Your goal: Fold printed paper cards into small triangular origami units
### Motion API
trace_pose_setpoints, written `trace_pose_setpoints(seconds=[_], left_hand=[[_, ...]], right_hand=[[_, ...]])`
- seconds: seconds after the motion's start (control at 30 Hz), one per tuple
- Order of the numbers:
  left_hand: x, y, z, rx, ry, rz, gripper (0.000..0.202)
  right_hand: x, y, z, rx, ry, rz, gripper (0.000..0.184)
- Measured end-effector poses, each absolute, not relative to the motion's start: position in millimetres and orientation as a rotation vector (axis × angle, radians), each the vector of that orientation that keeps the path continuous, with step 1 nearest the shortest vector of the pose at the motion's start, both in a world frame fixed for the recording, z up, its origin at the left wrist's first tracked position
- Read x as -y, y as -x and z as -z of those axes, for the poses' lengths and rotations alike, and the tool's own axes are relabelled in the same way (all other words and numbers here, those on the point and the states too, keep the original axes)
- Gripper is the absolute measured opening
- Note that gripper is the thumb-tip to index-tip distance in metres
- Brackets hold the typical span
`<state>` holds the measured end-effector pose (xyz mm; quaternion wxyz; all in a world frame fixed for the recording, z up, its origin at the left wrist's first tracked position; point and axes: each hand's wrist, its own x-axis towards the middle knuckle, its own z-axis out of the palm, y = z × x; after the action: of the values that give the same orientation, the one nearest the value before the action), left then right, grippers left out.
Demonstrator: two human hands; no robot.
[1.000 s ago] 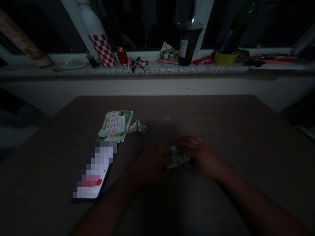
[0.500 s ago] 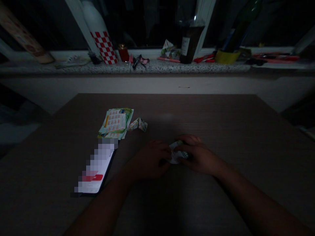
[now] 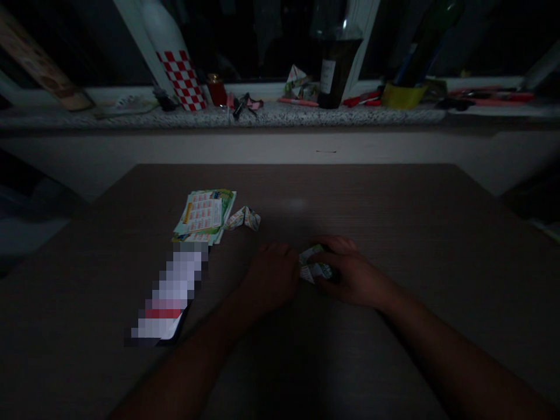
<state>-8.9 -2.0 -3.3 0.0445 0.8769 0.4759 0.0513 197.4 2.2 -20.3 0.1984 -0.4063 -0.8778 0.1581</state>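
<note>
Head view: a small piece of folded printed paper (image 3: 307, 273) lies on the surface (image 3: 394, 204) between the two hands, mostly covered by them, with only its pale and green middle showing. The left hand (image 3: 275, 274) is just to its left, fingers bent together and meeting the paper's left edge; the fingertips are hidden, so I cannot tell whether it pinches. The right hand (image 3: 350, 269) reaches over the paper from the right, index finger lying across it and thumb a little apart on the nearer side; whether these squeeze the paper is too dark to tell.

Farther off, beyond the left hand, another folded paper shape (image 3: 245, 218) stands creased right beside a stack of printed cards (image 3: 203, 213). A phone (image 3: 172, 294) with a lit, blurred screen lies below the stack. Behind the surface, a speckled sill (image 3: 284, 116) carries a red-checkered bottle (image 3: 182, 79) and a red jar (image 3: 216, 91).
</note>
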Motion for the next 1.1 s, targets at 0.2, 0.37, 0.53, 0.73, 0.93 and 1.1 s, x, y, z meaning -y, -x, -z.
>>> trace_pose_setpoints(seconds=[0.2, 0.37, 0.53, 0.73, 0.93, 1.1], left_hand=[[4.0, 4.0, 5.3, -1.482, -2.739, -0.079, 0.024], [2.0, 6.5, 7.3, -1.458, -2.746, -0.104, 0.025], [1.3, 6.9, 7.4, -1.457, -2.746, -0.112, 0.024], [2.1, 4.2, 4.4, -1.486, -2.729, -0.058, 0.022], [2.3, 1.8, 3.6, -1.509, -2.711, -0.045, 0.024], [2.5, -0.6, 3.0, -1.522, -2.703, -0.018, 0.023]], right_hand=[[-3.0, -197.5, 22.1, 2.438, 1.146, -0.437, 0.027], [-4.1, -194.7, 23.7, 2.393, 1.165, -0.454, 0.022], [-5.6, -194.7, 28.1, 2.361, 1.192, -0.468, 0.023], [-5.2, -195.2, 30.0, 2.361, 1.226, -0.486, 0.031], [-5.1, -193.6, 29.0, 2.359, 1.226, -0.488, 0.03], [-4.4, -192.5, 26.9, 2.358, 1.229, -0.496, 0.032]])
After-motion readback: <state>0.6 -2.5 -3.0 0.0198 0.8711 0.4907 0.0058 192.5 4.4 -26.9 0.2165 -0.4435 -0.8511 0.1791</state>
